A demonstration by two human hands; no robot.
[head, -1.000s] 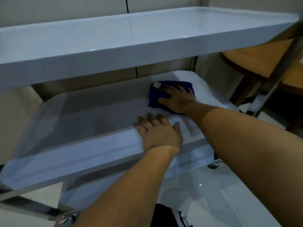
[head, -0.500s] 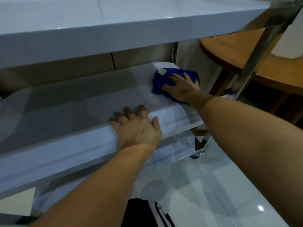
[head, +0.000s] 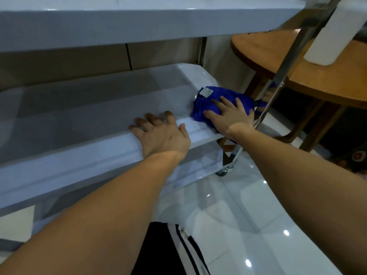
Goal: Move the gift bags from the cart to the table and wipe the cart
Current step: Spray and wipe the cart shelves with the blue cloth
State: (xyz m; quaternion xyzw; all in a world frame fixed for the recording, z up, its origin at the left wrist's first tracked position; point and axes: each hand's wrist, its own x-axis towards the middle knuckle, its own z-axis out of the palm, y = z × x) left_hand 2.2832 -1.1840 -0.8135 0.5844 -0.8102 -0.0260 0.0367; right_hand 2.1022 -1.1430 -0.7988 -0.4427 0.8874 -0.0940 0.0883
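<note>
Right hand [head: 228,116] lies flat, fingers spread, pressing a blue cloth [head: 220,100] onto the middle shelf [head: 99,108] of the cart. Cloth sits at the shelf's right front corner, partly over the raised lip, with a small white tag [head: 206,92] showing at its top edge. Half a second ago the cloth was further back on the shelf, near the rear right corner; now it has been dragged forward to the front edge, so one wiping stroke along the right end looks about finished.

Left hand [head: 160,133] rests on the shelf's front lip, palm down, fingers spread and hooked slightly over the rim, holding nothing; it has stayed on the lip, bracing the cart, while the view swung.

Outward: top shelf [head: 139,22] above, no gift bags on either visible shelf. A tall white item [head: 337,30] stands on the round wooden worktop [head: 317,76] to the right, behind the cart's metal post [head: 282,76]; could be one of the gift bags, cannot tell. A caster [head: 223,171] shows below on the glossy tiled floor [head: 248,225]. Dark striped shorts [head: 174,251] at the bottom edge.

Judgement: moving stage looks done, wiping is under way. The left part of the middle shelf probably still needs passes; the lowest level is mostly hidden.
</note>
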